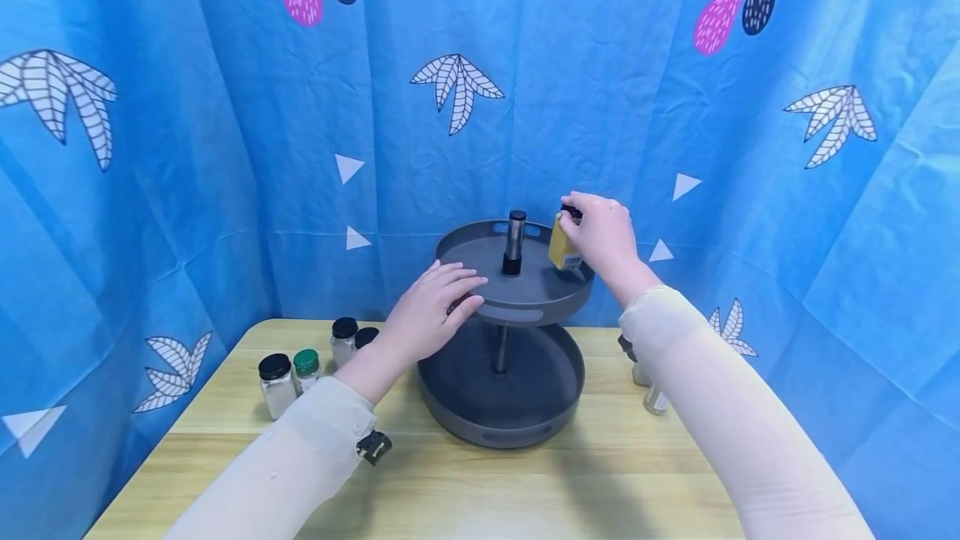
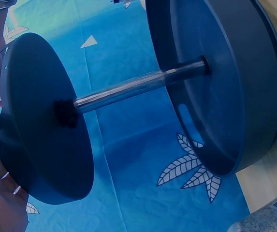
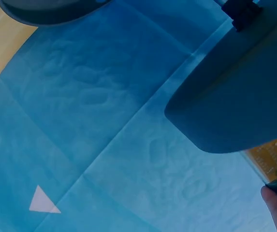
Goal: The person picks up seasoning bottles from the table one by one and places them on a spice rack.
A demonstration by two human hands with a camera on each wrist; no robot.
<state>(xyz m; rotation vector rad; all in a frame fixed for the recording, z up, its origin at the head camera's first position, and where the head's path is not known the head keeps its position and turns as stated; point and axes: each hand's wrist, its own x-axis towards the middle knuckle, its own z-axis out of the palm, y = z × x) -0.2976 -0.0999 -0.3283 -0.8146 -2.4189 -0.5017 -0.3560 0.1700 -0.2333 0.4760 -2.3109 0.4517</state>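
A dark grey two-tier turntable [image 1: 480,432] stands on the wooden table, its round upper tray [image 1: 517,312] joined to the lower by a metal post. Over the left rim of the upper tray lies my left hand [image 1: 420,311], fingers extended and touching it. My right hand [image 1: 600,232] pinches a yellow-filled spice jar [image 1: 562,244] by its black cap, at the right side of the upper tray. In the right wrist view the jar [image 3: 273,157] is partly hidden behind the tray's rim; whether its base touches the tray I cannot tell.
Spice jars stand on the left of the table, among them a black-capped jar [image 1: 277,386] and a green-capped jar [image 1: 307,367]; my left arm partly covers the group. Another jar [image 1: 656,401] shows beside my right sleeve. A blue patterned curtain [image 1: 465,165] surrounds the table.
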